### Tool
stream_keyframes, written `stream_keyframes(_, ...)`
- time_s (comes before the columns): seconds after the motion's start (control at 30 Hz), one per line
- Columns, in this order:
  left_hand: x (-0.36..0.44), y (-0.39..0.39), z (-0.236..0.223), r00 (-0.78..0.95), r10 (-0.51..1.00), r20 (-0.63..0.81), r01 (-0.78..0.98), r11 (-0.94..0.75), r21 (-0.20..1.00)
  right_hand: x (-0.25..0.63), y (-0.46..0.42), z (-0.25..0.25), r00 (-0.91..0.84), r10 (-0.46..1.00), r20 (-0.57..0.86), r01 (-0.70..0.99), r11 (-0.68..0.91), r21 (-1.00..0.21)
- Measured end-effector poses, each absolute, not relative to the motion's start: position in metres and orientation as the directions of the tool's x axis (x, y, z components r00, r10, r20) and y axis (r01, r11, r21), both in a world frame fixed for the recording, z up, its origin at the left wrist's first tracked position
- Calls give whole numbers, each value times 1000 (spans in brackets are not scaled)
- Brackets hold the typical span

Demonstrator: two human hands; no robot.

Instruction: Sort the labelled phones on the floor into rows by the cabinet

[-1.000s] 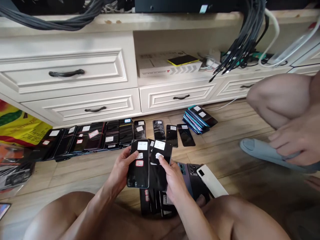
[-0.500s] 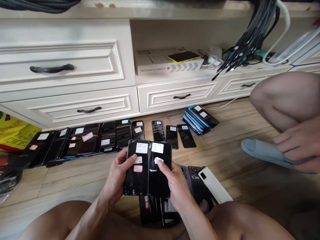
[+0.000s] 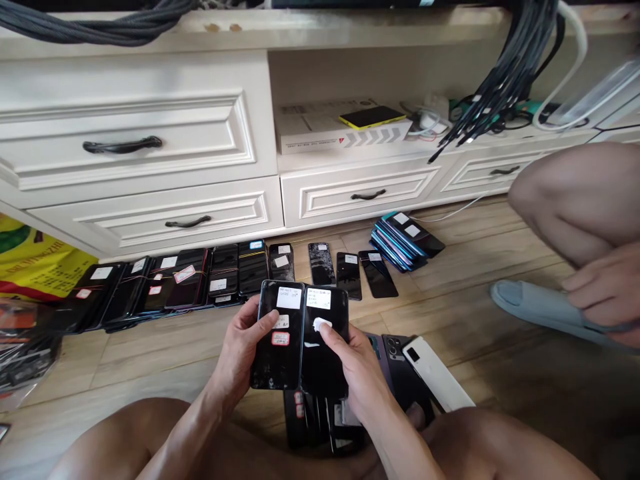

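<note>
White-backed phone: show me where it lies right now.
In the head view, the white-backed phone lies on the wooden floor, right of the right hand, beside a dark phone.

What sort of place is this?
Probably an informal phone repair or resale spot in a home-style room: labelled smartphones lined up on the wood-look floor, with bundled cables hanging over a white drawer cabinet.

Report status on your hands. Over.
Left hand holding black labelled smartphone. Right hand holding second black smartphone. Phones on floor directly below.
</note>
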State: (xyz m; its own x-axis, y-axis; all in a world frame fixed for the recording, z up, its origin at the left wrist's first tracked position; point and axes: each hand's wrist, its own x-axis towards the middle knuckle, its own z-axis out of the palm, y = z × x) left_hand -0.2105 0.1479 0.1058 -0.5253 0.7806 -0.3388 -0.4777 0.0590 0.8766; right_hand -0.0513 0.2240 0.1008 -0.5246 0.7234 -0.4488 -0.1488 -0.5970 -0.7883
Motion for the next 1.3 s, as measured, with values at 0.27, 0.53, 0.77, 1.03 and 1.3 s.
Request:
stream_keyframes(0.27,-207,146,109,-505,775,-380,-500,97,861,-51,223,108,-518,716,-468,-147,-614,-776)
stream_keyframes(0.53,-205,141,105,-490,756,-435,-515,152,844,-50,224,103,-526,722,-449,-120,-585,-802)
stream_keyframes(0.77,-204,142,108,-480,763,-433,-525,146,839,-50,223,104,-546,695,-467,-115,-615,-780)
stream_keyframes(1.03,-207,144,104,-499,747,-440,-517,151,843,-51,224,103,-536,706,-463,-136,-613,-778)
stream_keyframes(1.3,-206,143,106,-498,751,-434,-518,144,843,-52,225,105,-520,721,-458,-135,-598,-790)
